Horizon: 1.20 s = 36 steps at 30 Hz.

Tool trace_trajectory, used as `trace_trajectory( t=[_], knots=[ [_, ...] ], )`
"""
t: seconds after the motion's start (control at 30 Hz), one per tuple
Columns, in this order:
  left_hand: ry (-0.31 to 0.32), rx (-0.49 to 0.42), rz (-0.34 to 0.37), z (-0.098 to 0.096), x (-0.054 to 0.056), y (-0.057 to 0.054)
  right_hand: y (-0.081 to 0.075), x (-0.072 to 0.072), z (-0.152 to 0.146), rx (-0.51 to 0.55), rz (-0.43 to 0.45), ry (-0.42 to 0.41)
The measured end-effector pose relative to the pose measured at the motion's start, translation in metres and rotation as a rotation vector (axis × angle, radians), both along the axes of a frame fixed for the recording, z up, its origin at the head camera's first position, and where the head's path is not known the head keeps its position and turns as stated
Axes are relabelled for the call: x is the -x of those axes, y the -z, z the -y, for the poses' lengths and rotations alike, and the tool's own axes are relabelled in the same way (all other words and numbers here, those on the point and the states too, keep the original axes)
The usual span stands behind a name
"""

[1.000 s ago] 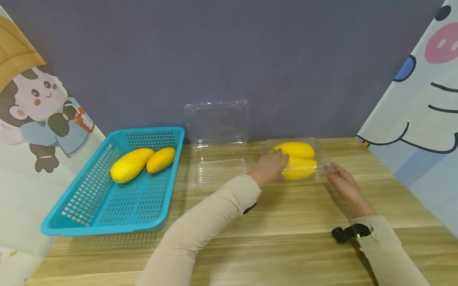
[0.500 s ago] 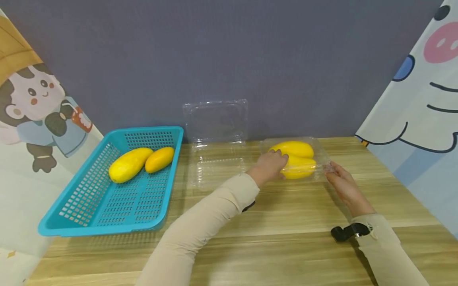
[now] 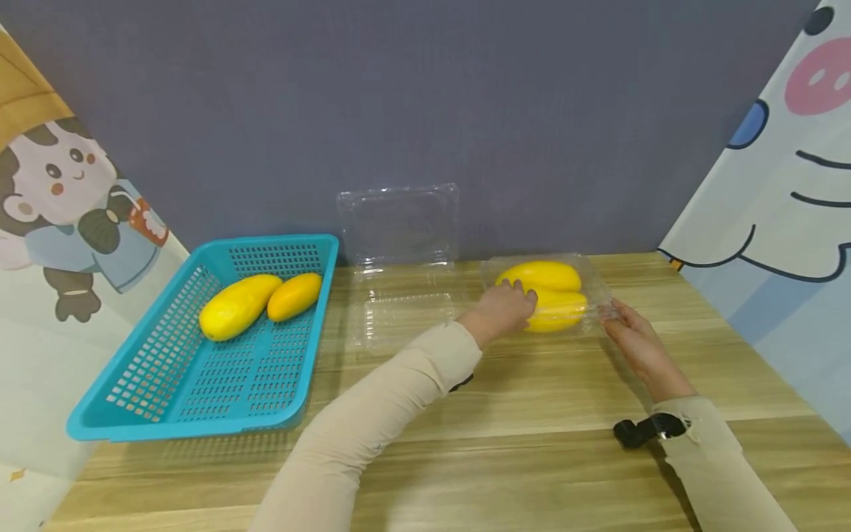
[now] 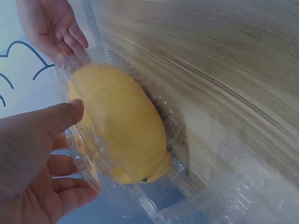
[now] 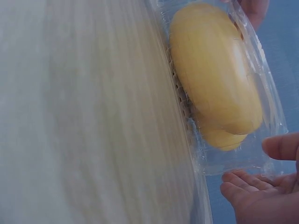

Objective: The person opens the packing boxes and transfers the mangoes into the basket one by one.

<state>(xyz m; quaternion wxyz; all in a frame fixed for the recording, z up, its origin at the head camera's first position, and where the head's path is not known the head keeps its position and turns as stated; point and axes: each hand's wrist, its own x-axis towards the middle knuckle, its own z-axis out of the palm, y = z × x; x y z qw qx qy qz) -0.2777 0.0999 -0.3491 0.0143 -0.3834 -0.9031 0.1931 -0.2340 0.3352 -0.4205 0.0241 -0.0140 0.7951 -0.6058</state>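
Fingers of the left hand [image 3: 500, 309] and right hand [image 3: 641, 346] pinch the clear box [image 3: 594, 292] at opposite ends, back of the worktop [image 3: 532, 414], and careful: too hard a squeeze could buckle that thin, ribbed plastic! Two smooth, plump yellow fruits [image 3: 548, 275] sit inside; leftward, an open clear container [image 3: 400, 229], then a perforated turquoise basket [image 3: 199, 428].

Head camera looks forward-down; close wrist views share the filled box [image 5: 226, 162].
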Motion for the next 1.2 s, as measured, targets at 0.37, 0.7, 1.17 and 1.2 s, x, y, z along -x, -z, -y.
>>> trace_trajectory(
  t=[0.37, 0.7, 1.17, 1.2],
  knots=[
    [-0.065, 0.02, -0.028, -0.012, -0.009, 0.0, -0.001, 0.001, 0.002, 0.012, 0.001, 0.001],
    [-0.123, -0.078, -0.008, -0.02, -0.012, 0.001, 0.0, 0.001, 0.001, 0.024, -0.011, 0.01],
    [0.025, -0.108, -0.087, -0.019, -0.008, 0.002, 0.008, 0.002, -0.005, 0.052, -0.065, -0.004],
    [0.025, -0.095, -0.089, -0.02, -0.008, 0.002, 0.008, 0.002, -0.005, 0.049, -0.073, -0.009]
  ],
)
